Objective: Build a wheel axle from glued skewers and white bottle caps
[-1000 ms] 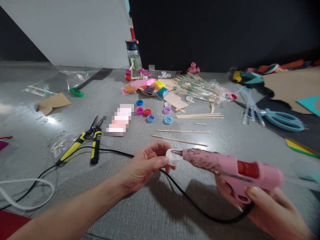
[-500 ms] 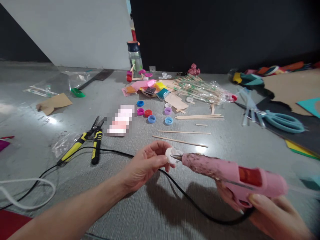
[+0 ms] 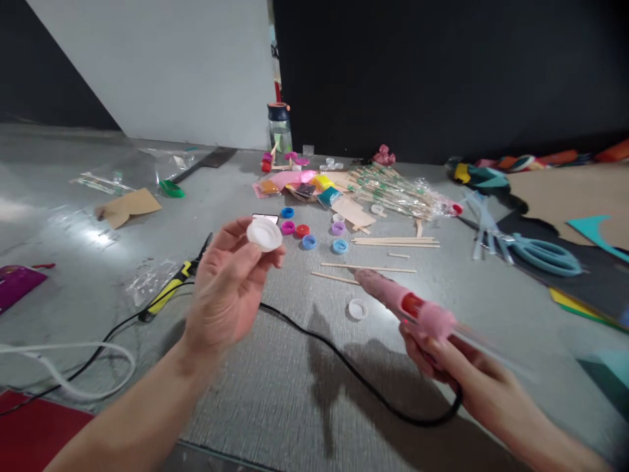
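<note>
Between its thumb and fingers, my left hand (image 3: 228,288) holds a white bottle cap (image 3: 265,235) raised above the floor. Around the handle of a pink glue gun (image 3: 393,295) my right hand (image 3: 452,367) is closed; the gun points away and to the left, its tip blurred against the wooden sticks. A clear glue stick (image 3: 494,351) juts from its back end. Another white bottle cap (image 3: 358,309) lies on the grey floor just left of the gun. Beyond are blue, red, purple and pink caps (image 3: 302,231) and thin wooden sticks (image 3: 396,242).
The gun's black cord (image 3: 339,351) curves across the floor, near a white cable (image 3: 128,370). Yellow-black cutters (image 3: 170,295) lie partly behind my left hand. Blue scissors (image 3: 548,254) and clear glue sticks (image 3: 486,226) rest at right; a water bottle (image 3: 280,131) stands by the wall.
My left hand has moved up and left with the white cap, away from the nozzle. The glue gun has swung back, pointing farther forward. A white cap now shows on the floor.
</note>
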{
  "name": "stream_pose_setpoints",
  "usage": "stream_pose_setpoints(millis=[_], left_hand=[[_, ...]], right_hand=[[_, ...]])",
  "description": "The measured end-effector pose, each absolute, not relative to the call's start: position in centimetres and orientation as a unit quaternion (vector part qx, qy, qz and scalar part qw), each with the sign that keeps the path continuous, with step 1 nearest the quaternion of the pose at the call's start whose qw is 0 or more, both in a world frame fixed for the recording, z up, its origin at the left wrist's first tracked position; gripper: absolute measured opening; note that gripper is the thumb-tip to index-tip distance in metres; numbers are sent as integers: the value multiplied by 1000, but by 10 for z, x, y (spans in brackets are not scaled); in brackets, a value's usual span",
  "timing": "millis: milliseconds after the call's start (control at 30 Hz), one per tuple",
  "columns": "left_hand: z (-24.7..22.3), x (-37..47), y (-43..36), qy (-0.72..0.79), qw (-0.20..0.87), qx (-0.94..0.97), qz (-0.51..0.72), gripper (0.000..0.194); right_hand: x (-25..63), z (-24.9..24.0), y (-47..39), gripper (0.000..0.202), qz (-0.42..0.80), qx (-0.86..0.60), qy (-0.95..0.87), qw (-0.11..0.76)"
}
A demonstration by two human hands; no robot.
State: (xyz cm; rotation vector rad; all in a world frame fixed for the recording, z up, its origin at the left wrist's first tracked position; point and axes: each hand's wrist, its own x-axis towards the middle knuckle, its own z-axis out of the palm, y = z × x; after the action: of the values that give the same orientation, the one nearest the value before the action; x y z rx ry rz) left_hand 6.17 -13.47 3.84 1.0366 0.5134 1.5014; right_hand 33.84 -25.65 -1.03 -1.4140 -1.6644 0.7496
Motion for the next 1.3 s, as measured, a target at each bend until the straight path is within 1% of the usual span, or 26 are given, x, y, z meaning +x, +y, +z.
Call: stream_pose_setpoints(millis=[67,100,200,267,500,600,667,733,867,967,1033,1067,1133,1233,1300], left_hand=[[49,54,-138,209,549,455,669,17],[53,51,-140,206,534,457,681,16],[63,42,-143,193,493,450,719,15],[66,38,-143,176,475,445,739,15],[60,41,-143,172,476,462,729,20],[59,45,-146,176,486,469,716,22],[59,47,-148,190,495,467,708,19],[58,49,-150,197,508,462,700,17],[54,53,-152,183,563,450,668,20],[50,56,-155,171,626,437,623,21],[45,59,-159,162,665,430,589,22],[43,60,-161,162,681,427,571,22],[38,64,-164,167,709,424,539,25],[31,70,-168,177,735,424,499,27],[27,74,-170,186,744,428,478,26]], right_hand=[[325,0,-246,29,304,-557,-679,369],[316,4,-240,34,281,-546,-709,347],[284,8,-215,33,143,-503,-801,291],[263,2,-196,31,100,-492,-822,267],[221,-31,-156,20,20,-479,-857,188],[214,-32,-156,20,2,-479,-862,168],[216,-23,-158,18,0,-476,-864,165],[229,-10,-161,21,6,-476,-862,172],[284,8,-173,23,25,-525,-829,192],[320,3,-186,16,56,-530,-828,174],[328,-8,-192,20,80,-516,-835,173],[328,-13,-194,21,89,-511,-836,179],[324,-22,-194,16,96,-509,-831,201],[318,-20,-194,9,92,-525,-808,250],[315,-9,-198,14,85,-542,-786,285]])
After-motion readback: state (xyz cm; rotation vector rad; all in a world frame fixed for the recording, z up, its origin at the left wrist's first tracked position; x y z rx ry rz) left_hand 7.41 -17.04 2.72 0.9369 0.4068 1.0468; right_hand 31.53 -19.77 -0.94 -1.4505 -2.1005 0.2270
